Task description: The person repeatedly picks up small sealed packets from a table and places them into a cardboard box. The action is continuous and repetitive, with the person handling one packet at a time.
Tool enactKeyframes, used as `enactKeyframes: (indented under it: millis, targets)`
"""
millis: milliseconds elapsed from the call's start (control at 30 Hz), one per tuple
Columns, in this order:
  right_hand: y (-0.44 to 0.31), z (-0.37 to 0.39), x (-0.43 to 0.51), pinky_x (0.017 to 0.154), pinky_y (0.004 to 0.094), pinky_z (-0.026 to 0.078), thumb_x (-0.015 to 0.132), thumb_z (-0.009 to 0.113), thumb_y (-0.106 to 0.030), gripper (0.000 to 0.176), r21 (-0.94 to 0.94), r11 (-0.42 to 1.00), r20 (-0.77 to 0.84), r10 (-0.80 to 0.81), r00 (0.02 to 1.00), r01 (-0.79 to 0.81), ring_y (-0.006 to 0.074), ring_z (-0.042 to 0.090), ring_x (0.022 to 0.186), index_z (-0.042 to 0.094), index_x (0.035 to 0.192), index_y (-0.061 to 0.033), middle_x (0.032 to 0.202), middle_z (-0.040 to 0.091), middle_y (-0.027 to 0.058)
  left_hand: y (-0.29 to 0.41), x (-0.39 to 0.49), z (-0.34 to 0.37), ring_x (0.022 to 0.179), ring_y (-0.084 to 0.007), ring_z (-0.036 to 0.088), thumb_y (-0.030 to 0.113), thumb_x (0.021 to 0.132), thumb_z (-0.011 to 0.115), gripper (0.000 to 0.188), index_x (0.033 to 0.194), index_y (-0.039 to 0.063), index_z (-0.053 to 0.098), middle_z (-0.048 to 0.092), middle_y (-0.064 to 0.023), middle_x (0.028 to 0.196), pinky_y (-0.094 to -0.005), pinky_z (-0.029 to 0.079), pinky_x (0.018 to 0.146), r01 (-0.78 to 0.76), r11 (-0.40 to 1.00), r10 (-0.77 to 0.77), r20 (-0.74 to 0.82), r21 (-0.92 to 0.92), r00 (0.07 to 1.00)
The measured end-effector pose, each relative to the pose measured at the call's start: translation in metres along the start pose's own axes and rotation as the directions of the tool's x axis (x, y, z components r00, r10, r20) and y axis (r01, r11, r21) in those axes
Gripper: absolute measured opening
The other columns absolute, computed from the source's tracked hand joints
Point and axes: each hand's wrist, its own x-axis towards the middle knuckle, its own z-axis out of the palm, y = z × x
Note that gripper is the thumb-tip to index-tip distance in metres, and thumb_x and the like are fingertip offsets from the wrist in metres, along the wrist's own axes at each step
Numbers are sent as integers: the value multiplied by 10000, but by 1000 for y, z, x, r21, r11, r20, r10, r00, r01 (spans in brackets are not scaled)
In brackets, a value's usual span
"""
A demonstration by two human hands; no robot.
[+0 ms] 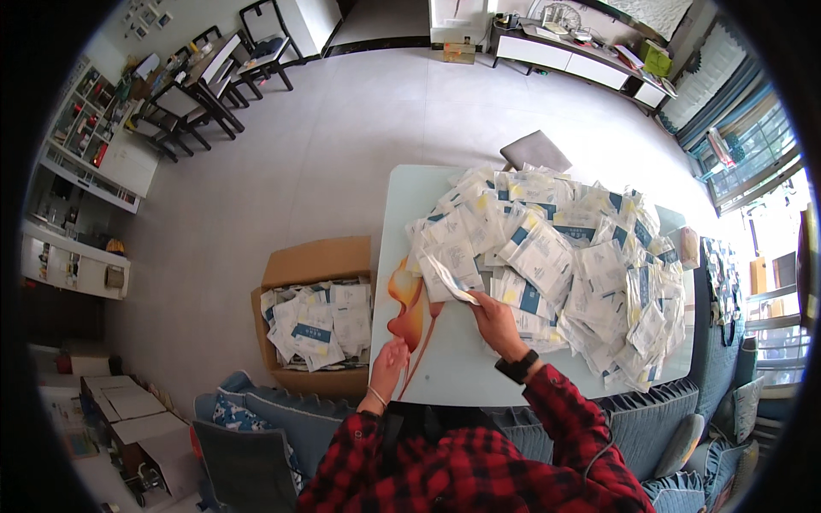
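A large heap of flat plastic packets (545, 250), white with blue and yellow parts, covers much of the glass-topped table (449, 378). My right hand (497, 324), with a black band at the wrist, grips the edge of a shiny packet (449, 277) at the heap's near left side. Over the table's left edge is my left hand (391, 362), fingers partly curled, with nothing seen in it. An opened cardboard box (314, 256) stands left of the table and holds many similar packets (314, 330).
A blue sofa (288, 410) runs along the near side, with a dark chair back (247, 458) at the lower left. A grey stool (535, 151) stands beyond the table. A tissue box (689, 248) sits at the table's right edge.
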Motion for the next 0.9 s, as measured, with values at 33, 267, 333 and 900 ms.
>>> enactKeyframes:
  millis: [33,267,333,900]
  targets:
    - [-10,-2,-9,607,342,471,896,577,-110,209,39,988,68,144,987,-146,256,619,697,616,1091,-42,800,629,161,9,2,7,1044,-161,555,146,971,543,356,1293,30,446,569,-81,1115,-267,443,918,-46,999,46,-38,-9,998]
    - [-66,28,-64,710,222,482,952,594,-204,253,663,424,393,504,769,-617,63,581,801,636,1107,-9,934,662,1,55,-6,18,1087,-148,532,87,895,644,521,1341,33,382,548,-70,1235,-267,434,915,-82,982,87,20,-171,996]
    - [-74,29,-72,714,227,487,951,599,-212,254,685,379,403,515,757,-623,72,593,795,634,1111,-17,950,664,3,58,-9,7,942,-111,578,96,895,650,397,1242,29,468,627,-39,1074,-251,468,826,96,986,-102,-42,-136,994]
    - [-108,177,-68,710,267,492,979,533,-272,350,271,657,506,525,684,-704,106,602,828,602,1143,30,970,661,21,-89,-36,-367,794,-155,568,282,899,618,406,1234,106,470,577,-32,915,-306,470,680,424,883,-464,-519,-204,717]
